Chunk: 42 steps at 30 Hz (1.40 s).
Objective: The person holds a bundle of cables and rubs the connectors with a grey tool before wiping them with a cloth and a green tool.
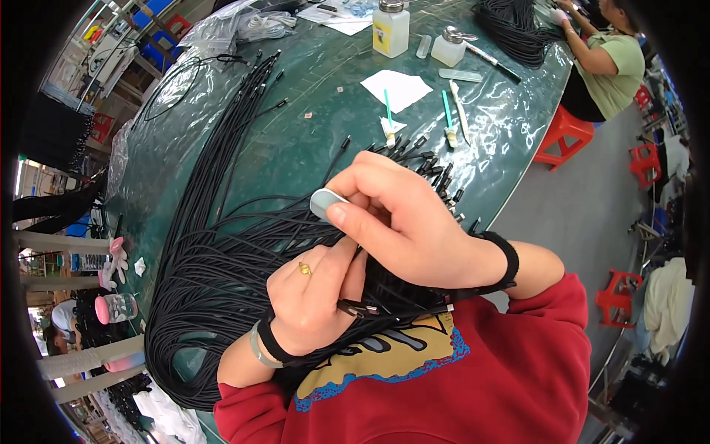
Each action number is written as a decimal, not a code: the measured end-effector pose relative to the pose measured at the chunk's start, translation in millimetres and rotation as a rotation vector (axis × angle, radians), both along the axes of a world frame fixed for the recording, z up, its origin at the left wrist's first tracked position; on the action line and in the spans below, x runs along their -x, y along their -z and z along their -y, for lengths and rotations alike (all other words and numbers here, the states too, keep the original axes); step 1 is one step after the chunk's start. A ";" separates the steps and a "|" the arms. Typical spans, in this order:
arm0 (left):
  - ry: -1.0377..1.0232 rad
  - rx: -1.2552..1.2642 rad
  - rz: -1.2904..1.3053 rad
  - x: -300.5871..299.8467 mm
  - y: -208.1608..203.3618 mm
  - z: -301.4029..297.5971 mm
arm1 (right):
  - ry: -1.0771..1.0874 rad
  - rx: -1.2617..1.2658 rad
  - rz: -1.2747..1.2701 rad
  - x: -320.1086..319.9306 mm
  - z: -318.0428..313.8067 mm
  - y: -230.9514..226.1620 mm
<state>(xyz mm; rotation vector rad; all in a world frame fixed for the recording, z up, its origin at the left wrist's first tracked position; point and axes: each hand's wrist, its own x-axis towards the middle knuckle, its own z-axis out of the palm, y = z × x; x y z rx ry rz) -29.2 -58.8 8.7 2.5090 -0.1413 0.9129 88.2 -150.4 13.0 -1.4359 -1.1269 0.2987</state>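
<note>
My right hand (410, 222) is closed, with a small flat greyish rounded piece (325, 203) pinched between thumb and fingers. Just below it, my left hand (310, 296) is closed round black cables, and a few cable connectors (358, 308) stick out by its palm. The fingertips of both hands come close together, and what lies between them is hidden. Under and around my hands spreads a big looped bundle of black cables (214, 296). More connector ends (436, 166) fan out beyond my right hand.
On the green-covered table (310, 89) stand a clear bottle (390, 33) and a small jar (448, 48). White paper (397, 89), two green-handled brushes (448, 118) and a marker (506, 68) lie nearby. A co-worker (610, 63) handles another cable bundle (518, 29). Red stools (566, 140) stand right.
</note>
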 end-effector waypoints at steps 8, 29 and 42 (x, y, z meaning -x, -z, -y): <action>0.007 -0.072 -0.054 7.0 -1.1 6.5 | -0.044 0.157 -0.295 -17.1 -24.8 -0.4; 0.108 1.248 -0.436 -7.9 -2.3 -8.2 | 0.020 -0.043 0.394 -30.6 29.6 15.1; 0.207 1.695 -0.257 -18.9 15.0 -15.7 | -0.002 -0.002 -0.197 -32.8 30.6 7.2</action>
